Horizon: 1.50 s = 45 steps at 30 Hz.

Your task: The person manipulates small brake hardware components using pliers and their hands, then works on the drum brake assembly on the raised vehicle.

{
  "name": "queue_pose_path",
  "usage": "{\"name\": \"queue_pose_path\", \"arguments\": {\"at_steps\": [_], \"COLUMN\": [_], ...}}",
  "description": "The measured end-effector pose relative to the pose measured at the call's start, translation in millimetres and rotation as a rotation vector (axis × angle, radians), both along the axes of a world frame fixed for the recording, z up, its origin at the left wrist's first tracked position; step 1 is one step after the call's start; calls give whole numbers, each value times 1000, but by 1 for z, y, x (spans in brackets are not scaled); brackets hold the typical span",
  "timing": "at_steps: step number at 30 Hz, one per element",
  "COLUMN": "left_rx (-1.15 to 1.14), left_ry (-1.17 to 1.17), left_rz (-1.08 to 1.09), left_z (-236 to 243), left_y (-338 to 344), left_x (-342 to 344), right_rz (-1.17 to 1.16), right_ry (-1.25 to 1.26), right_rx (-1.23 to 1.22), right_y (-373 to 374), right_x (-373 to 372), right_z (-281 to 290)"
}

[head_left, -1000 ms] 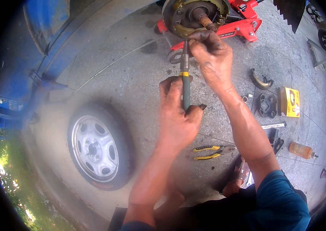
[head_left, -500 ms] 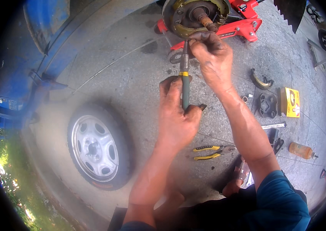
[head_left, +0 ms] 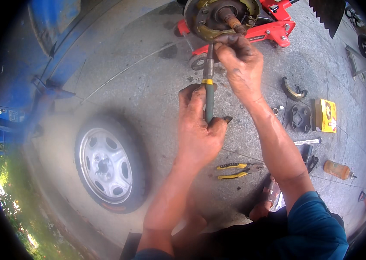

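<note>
My left hand (head_left: 200, 125) is closed round the green and yellow grip (head_left: 209, 102) of a long metal tool, whose shaft (head_left: 209, 67) points up to the lower edge of a brake assembly (head_left: 213, 19). My right hand (head_left: 245, 73) has its fingers pinched beside the tool's upper end, just below the rusty spindle (head_left: 230, 21) of the assembly; what its fingertips grip is hidden.
A red floor jack (head_left: 274, 32) stands behind the assembly, blue vehicle bodywork (head_left: 27, 86) at left. On the floor lie a wheel (head_left: 105, 162), yellow-handled pliers (head_left: 235, 174), a brake shoe (head_left: 293, 90), a yellow box (head_left: 326, 115), a bottle (head_left: 338, 169) and several other parts.
Both hands keep the same grip, with my right hand shifted very slightly to the right. The brake assembly sits slightly higher and further right in the picture.
</note>
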<state>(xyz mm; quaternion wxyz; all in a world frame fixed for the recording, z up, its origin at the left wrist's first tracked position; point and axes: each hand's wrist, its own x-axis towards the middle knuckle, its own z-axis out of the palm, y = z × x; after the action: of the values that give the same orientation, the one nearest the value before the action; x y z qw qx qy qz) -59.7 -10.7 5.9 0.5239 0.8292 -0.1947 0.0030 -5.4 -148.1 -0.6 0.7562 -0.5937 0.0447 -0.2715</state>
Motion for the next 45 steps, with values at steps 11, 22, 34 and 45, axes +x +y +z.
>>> {"name": "queue_pose_path", "arguments": {"at_steps": [11,22,34,45], "left_rx": [-91,53,130,132], "left_ry": [153,-58,-214,-153], "left_rz": [-83,0,-13,-5], "left_z": [6,-1,-2,5], "left_y": [6,7,6,8], "left_x": [1,-2,-2,-4], "right_rz": [44,34,3,-13], "right_ry": [-27,29,62,20], "right_rx": [-32,-55,19,-107], "right_y": [-5,1,5,2], "right_x": [-2,-4,-3,-7], "right_z": [-3,1,1,1]}}
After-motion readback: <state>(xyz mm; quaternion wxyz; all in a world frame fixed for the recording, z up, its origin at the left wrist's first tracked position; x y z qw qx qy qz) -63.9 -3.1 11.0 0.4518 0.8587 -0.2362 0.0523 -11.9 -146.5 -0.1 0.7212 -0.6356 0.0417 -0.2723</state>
